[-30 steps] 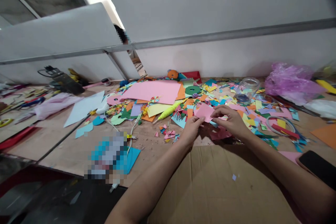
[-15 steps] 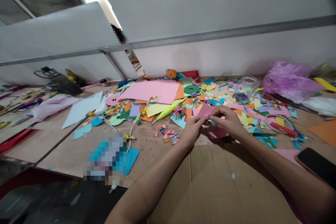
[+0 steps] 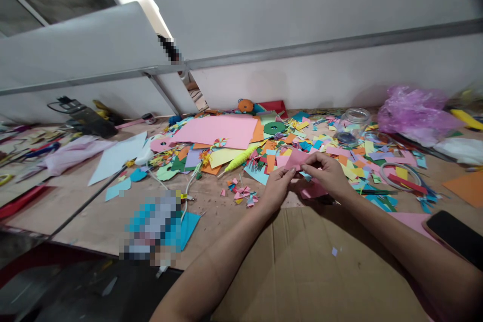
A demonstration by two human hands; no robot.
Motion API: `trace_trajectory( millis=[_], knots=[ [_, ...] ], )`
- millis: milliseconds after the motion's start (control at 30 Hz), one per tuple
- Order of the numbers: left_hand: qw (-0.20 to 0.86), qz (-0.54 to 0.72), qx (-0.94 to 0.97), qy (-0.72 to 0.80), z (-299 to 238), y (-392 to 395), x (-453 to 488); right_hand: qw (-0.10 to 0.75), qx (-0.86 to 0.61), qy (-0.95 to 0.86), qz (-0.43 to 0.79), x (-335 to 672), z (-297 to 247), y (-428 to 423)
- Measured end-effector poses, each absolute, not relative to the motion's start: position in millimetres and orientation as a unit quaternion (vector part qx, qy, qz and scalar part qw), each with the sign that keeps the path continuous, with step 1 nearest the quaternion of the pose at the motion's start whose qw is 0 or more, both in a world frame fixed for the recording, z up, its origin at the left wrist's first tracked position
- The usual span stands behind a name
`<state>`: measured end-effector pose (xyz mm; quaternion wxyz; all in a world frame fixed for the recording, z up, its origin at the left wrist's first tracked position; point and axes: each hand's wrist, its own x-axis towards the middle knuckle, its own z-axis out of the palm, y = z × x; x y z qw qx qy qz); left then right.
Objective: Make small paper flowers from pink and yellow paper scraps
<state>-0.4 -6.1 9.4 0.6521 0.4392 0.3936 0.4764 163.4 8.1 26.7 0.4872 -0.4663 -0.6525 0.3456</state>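
A small piece of pink paper [image 3: 295, 159] is pinched between both hands, above the near edge of the scrap pile. My left hand [image 3: 278, 186] grips its left side with thumb and fingers. At its right side my right hand [image 3: 327, 175] holds it with bent fingers. Just below the hands lies more pink paper [image 3: 314, 190], partly covered by them. Many coloured paper scraps [image 3: 349, 163] spread behind and to the right. A little heap of tiny cut bits [image 3: 243, 193] sits left of my left hand.
Cardboard [image 3: 309, 266] lies under my forearms. A large pink sheet [image 3: 217, 130], a yellow-green spindle of yarn [image 3: 241, 158], a glass jar [image 3: 352, 126] and a purple plastic bag [image 3: 413, 113] are farther back. A phone [image 3: 455, 236] rests at right, a dark bottle [image 3: 86, 115] at left.
Both hands stay on the pink paper, with only a slight shift of the fingers and paper. The whole view has moved very slightly; the other things stay put.
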Motion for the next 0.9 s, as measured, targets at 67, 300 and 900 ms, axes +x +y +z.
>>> trace_trajectory(
  millis=[67,300,900],
  knots=[
    [0.649,0.473,0.446,0.394,9,-7,0,0.482,-0.467,-0.654,0.348,163,26,8],
    [0.593,0.498,0.482,0.410,4,-3,0,0.498,-0.451,-0.630,0.388,162,28,8],
    [0.517,0.515,0.516,0.448,13,-2,-7,0.355,-0.476,-0.557,0.581,167,35,6]
  ],
)
